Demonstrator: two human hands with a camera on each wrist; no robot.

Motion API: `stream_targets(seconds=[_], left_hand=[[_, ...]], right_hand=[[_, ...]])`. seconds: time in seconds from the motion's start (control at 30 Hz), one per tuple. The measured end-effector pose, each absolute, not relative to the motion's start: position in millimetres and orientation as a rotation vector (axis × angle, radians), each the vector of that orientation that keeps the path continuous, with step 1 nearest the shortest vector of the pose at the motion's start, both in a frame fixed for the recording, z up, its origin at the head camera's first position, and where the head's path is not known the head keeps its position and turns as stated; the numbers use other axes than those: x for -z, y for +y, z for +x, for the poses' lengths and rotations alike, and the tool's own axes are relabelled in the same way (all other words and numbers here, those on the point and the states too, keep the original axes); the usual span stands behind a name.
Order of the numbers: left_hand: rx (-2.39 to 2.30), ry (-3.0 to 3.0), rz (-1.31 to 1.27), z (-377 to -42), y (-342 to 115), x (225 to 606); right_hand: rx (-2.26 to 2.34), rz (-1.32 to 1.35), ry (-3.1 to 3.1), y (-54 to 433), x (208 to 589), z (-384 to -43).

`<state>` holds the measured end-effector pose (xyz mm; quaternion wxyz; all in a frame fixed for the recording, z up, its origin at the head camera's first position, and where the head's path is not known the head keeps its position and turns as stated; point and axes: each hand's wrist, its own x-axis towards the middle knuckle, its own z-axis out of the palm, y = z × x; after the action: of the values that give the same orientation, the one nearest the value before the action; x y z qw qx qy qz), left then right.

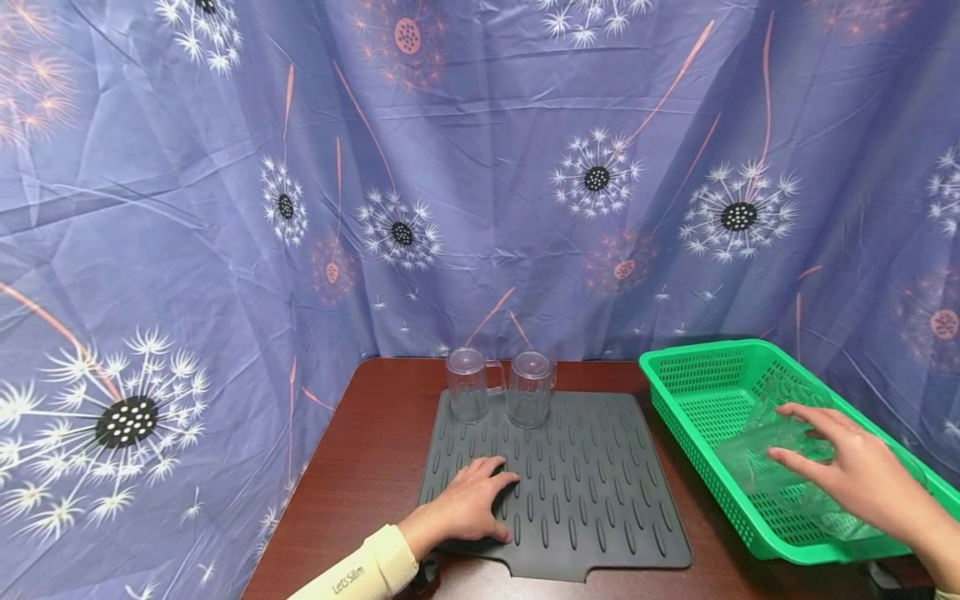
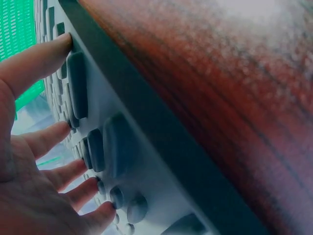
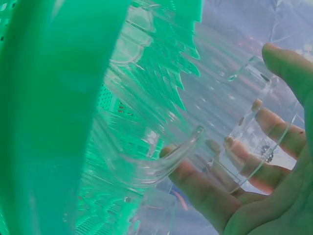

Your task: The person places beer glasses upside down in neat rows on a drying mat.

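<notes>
The right hand [image 1: 862,471], lower right, spreads its fingers about a glass mug [image 1: 750,458] in one green basket [image 1: 825,554]; whether it grips, I cannot tell. The left hand [image 1: 467,502], splayed and holding nothing, touches one gray mat [image 1: 592,508], lower centre. Two clear mugs [image 1: 531,392] stand above.

We see a green basket [image 1: 817,552], clear mugs [image 1: 530,393], dark grey mat [image 1: 585,483], reddish-brown worktop [image 1: 352,467], cream sleeve [image 1: 378,560], dandelion-patterned violet-blue cloth [image 1: 487,200]
</notes>
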<state>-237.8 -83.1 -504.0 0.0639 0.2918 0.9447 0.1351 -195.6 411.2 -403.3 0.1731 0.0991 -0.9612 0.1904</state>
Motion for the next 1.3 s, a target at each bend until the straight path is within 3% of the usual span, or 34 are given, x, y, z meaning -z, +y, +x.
stream_targets(seconds=[0.63,1.3], left_hand=[[-0.376,2.819,0.877,-239,-83,503],[-0.395,2.812,0.906,-237,-85,501]], right_hand=[[-0.704,0.068,-2.529,397,387,-197],[-1.282,-0.001,-2.377,351,395,-199]])
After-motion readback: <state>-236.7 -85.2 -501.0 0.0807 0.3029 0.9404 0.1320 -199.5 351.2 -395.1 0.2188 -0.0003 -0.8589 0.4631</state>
